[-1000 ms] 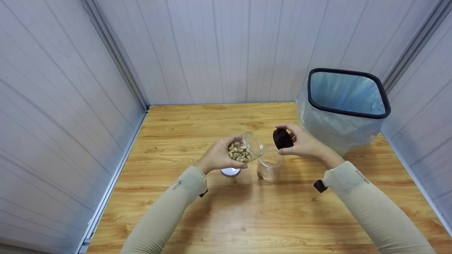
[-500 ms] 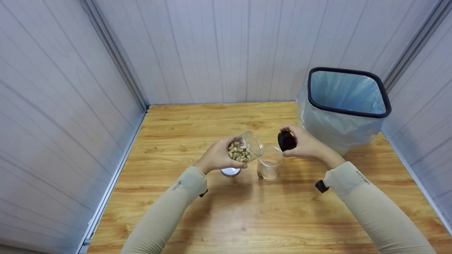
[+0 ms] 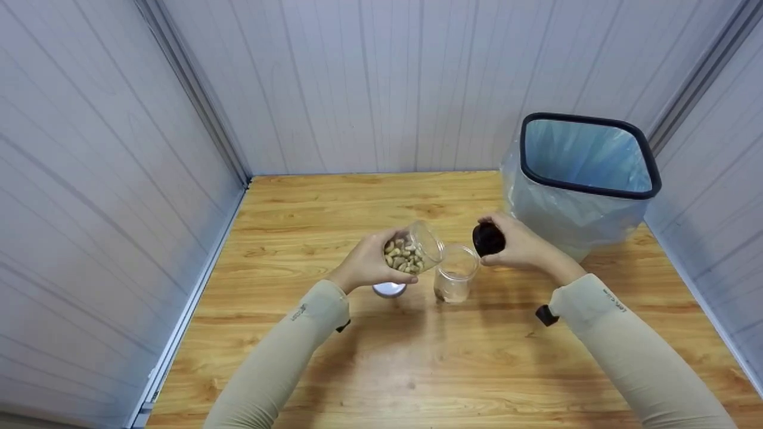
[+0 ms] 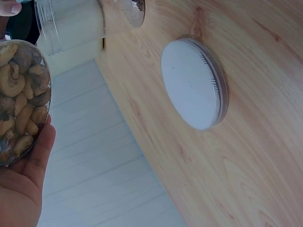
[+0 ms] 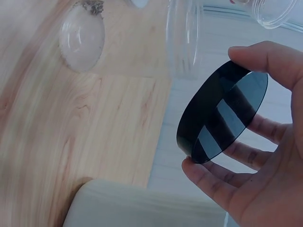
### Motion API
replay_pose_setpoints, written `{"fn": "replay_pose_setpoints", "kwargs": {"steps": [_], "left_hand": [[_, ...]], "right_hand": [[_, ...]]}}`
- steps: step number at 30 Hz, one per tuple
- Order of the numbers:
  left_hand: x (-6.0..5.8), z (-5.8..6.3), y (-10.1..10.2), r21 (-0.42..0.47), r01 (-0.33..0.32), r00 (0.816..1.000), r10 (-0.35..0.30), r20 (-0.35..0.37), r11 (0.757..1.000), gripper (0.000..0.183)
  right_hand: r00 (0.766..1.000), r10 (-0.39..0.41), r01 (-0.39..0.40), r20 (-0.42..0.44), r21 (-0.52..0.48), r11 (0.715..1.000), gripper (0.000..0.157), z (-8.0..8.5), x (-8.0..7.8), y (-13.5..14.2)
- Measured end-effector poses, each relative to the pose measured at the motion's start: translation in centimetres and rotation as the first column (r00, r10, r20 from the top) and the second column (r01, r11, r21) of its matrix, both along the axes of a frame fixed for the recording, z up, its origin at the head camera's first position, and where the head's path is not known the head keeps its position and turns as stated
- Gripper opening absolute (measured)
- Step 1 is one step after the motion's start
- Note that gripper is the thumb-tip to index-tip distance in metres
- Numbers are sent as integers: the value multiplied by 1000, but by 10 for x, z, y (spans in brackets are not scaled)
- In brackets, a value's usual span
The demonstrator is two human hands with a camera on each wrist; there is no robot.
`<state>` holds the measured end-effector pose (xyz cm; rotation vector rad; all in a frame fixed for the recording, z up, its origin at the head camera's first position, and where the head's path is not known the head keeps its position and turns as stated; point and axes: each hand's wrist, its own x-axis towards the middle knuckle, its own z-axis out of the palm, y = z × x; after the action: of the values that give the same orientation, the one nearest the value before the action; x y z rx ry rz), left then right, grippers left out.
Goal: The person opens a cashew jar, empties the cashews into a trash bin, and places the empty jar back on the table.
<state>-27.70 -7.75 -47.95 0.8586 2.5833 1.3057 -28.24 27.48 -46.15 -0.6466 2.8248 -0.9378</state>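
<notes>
My left hand grips a clear jar of cashew nuts, tilted so its uncovered mouth leans right over the standing jar's rim. That second clear jar is upright on the table, with a few small dark bits low inside. To its right, my right hand holds a black round lid between thumb and fingertips, on edge and off the table. The right wrist view shows its shiny flat face. Beneath the left hand lies a white lid, partly covered by that hand in the head view.
A bin with a black rim and a pale plastic liner stands at the back right, behind the right hand. White panelled walls enclose the wooden table at the back and both sides.
My right hand has shifted a little to the right and turned slightly, taking the black lid away from the standing jar. The left hand and the cashew jar have stayed in place.
</notes>
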Motion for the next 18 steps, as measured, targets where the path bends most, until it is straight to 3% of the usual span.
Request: {"fn": "replay_pose_setpoints", "kwargs": {"steps": [6,18], "left_hand": [[0,0,0,7,5,1000,-5,3,1000,103],[0,-2,1,-7,-2,1000,2,-5,1000,98]], "right_hand": [[998,-43,42,48,32,999,86,-5,1,5],[997,-56,51,44,94,994,84,-10,3,11]]}}
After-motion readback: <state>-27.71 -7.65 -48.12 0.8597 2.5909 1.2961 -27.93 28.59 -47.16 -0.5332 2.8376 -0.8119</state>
